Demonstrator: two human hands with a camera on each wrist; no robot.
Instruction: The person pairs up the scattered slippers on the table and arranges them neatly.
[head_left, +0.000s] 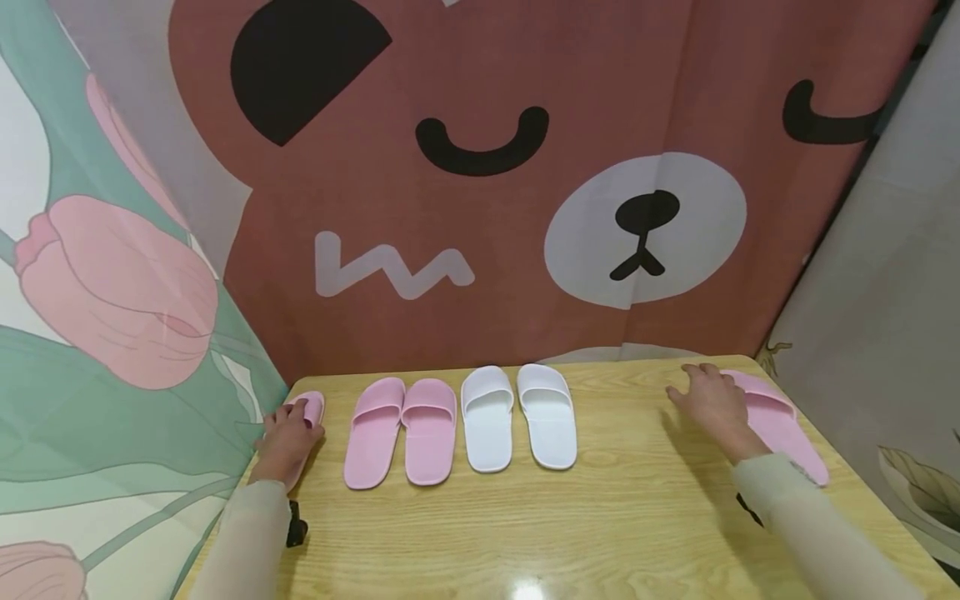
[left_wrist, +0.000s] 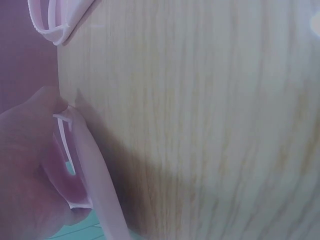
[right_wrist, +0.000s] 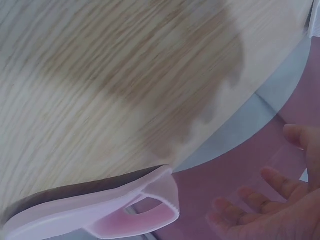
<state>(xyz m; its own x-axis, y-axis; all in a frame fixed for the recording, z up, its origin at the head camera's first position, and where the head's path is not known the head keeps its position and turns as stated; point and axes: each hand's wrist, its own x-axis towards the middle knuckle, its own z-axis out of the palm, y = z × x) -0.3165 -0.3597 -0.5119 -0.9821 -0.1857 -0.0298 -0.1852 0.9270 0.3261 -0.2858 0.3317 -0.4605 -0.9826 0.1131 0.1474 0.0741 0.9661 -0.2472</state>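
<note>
At the table's left edge my left hand [head_left: 287, 435] grips a pink slipper [head_left: 315, 406] by its strap end. In the left wrist view the thumb lies at the toe of this slipper [left_wrist: 95, 167] and the other fingers reach round the strap's far side. My right hand [head_left: 711, 402], fingers loosely spread and holding nothing, hovers beside another pink slipper [head_left: 783, 429] at the right edge. In the right wrist view that slipper [right_wrist: 65, 212] lies on the table, apart from the fingers [right_wrist: 257, 200].
Two pink slippers [head_left: 430, 442] stand side by side left of centre on the wooden table [head_left: 600, 533]. A pair of white slippers [head_left: 489, 433] is just right of them. Behind hangs a brown bear-print curtain [head_left: 480, 208]; a tulip-print curtain [head_left: 112, 292] borders the left.
</note>
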